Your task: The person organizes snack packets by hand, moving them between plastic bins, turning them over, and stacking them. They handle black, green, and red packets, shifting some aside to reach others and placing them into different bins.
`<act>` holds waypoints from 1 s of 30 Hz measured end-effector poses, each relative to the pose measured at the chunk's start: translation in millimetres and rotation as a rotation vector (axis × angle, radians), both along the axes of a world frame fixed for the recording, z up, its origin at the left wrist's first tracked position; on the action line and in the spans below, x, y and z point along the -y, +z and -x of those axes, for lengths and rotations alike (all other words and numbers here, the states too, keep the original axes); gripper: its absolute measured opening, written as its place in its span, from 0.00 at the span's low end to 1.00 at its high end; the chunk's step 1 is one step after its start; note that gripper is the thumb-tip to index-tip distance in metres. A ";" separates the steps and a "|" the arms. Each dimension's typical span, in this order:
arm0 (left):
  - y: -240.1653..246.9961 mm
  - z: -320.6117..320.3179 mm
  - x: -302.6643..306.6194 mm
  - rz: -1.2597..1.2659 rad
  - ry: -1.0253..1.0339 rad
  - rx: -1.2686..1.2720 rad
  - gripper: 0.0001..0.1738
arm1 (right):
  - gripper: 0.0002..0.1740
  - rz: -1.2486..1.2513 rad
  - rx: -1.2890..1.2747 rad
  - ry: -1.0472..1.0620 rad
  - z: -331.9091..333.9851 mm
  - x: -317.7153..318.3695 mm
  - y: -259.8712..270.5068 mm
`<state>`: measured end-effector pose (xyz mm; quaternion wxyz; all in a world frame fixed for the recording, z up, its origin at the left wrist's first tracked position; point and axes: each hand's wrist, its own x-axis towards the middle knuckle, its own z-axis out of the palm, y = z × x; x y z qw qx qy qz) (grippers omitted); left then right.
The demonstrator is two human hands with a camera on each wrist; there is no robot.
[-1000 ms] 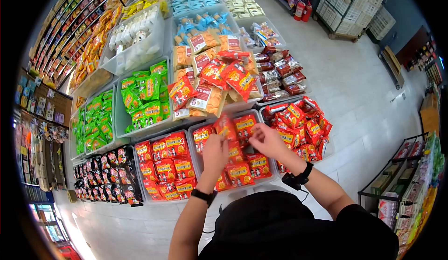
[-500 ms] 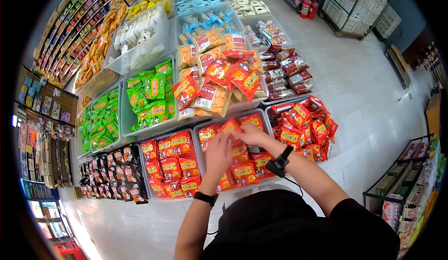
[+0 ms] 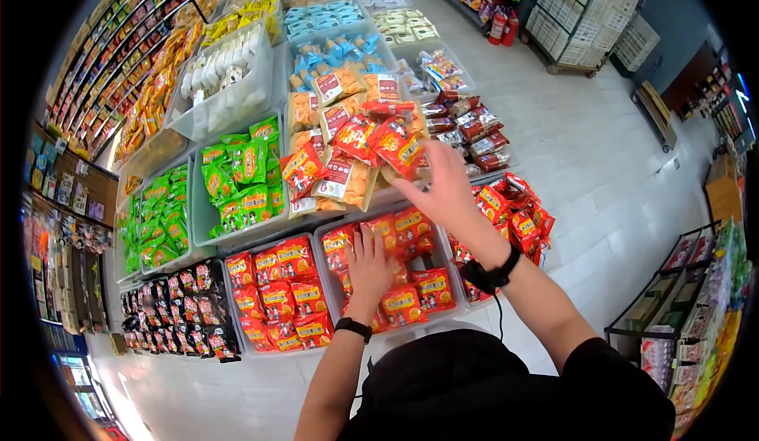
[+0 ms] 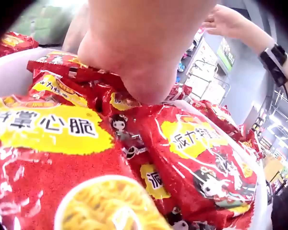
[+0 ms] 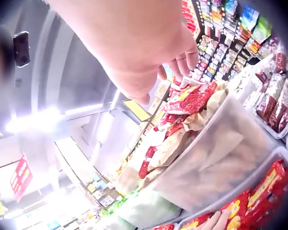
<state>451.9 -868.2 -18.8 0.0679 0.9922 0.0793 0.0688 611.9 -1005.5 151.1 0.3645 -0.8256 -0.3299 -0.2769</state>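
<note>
Several red packets (image 3: 386,226) lie under the left hand (image 3: 369,268)

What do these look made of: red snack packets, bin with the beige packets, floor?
Red snack packets: probably thin plastic film, glossy; sharp highlights and crinkles.
Bin with the beige packets: likely rigid plastic, translucent and frosted-looking; contents show dimly through its wall.
Floor: hard, pale, semi-gloss, with light reflections; perhaps tile, but I can't confirm.

We see glossy, creased plastic red packets (image 3: 402,305), a smooth, translucent plastic bin (image 5: 216,163) and a matt cloth sleeve (image 3: 624,382).
</note>
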 end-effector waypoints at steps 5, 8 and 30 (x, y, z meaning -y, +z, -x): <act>7.9 8.8 -5.7 0.058 -0.056 0.016 0.41 | 0.32 0.041 -0.022 0.031 -27.4 -16.9 -30.4; 37.3 17.2 -11.9 0.098 -0.068 0.058 0.35 | 0.29 0.020 -0.092 0.031 -23.1 -10.9 -30.3; 59.6 5.4 54.4 1.280 -0.008 -0.170 0.30 | 0.21 -0.338 -1.268 0.304 74.7 90.7 -106.4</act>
